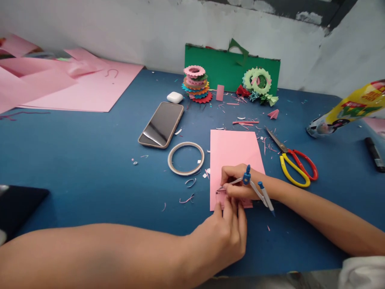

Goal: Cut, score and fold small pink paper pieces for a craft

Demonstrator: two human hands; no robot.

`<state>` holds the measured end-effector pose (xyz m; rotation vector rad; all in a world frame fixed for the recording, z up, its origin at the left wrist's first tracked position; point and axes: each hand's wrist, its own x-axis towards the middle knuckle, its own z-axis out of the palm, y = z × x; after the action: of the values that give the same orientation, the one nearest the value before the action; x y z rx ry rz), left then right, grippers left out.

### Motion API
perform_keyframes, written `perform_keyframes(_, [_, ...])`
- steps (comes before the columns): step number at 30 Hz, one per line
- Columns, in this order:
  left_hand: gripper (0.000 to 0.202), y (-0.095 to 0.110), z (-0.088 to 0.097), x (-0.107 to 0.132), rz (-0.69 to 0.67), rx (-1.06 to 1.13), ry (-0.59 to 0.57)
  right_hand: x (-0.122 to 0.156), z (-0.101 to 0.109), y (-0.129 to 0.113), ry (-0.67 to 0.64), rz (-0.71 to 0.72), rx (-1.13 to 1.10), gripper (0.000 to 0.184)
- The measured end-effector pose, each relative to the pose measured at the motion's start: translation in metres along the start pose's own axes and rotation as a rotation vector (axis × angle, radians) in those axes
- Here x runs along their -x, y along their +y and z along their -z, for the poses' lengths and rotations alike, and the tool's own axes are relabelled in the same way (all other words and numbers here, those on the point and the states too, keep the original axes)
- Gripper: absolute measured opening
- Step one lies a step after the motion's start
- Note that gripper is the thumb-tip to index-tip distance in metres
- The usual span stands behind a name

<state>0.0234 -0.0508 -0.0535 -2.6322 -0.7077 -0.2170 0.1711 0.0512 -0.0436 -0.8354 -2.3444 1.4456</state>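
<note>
A sheet of pink paper point(234, 148) lies on the blue table. My right hand point(245, 180) grips a compass point(263, 192) by one leg and sets its tip near the sheet's lower left part. The compass's blue hinge shows above the hand, and the other leg sticks out to the right. Below it, my left hand point(227, 233) presses its fingertips down on a small see-through strip with dark marks point(221, 195), on the paper. The fingers cover most of the strip, and its kind is unclear.
Scissors point(290, 154) lie right of the sheet; a roll of tape point(170, 158), a phone point(162, 124) and an earbud case point(175, 97) lie left. Behind are stacked paper rings point(195, 84) and a green board point(216, 60). A yellow bottle point(349, 108) and black marker point(374, 154) are at right.
</note>
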Motion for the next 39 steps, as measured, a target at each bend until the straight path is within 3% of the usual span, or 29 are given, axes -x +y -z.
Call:
perform_keyframes(13, [0.037,0.002,-0.004,0.0,0.019,0.028,0.008,-0.002,0.001,0.01,-0.064,0.01,0.006,0.002])
perform_keyframes(23, [0.041,0.004,-0.007,0.003,0.003,0.032,0.01,0.015,0.022,0.0,-0.133,-0.062,0.069,0.005])
perform_keyframes(33, [0.04,0.003,-0.004,0.001,-0.018,0.003,0.007,0.03,0.027,0.008,-0.081,-0.069,0.125,0.006])
perform_keyframes(36, [0.041,0.002,-0.001,0.001,-0.034,-0.013,-0.017,0.035,0.026,0.013,-0.002,-0.083,0.04,0.005])
perform_keyframes(39, [0.04,0.002,0.003,0.004,-0.011,0.009,-0.031,0.048,0.025,0.022,0.1,-0.079,-0.023,0.017])
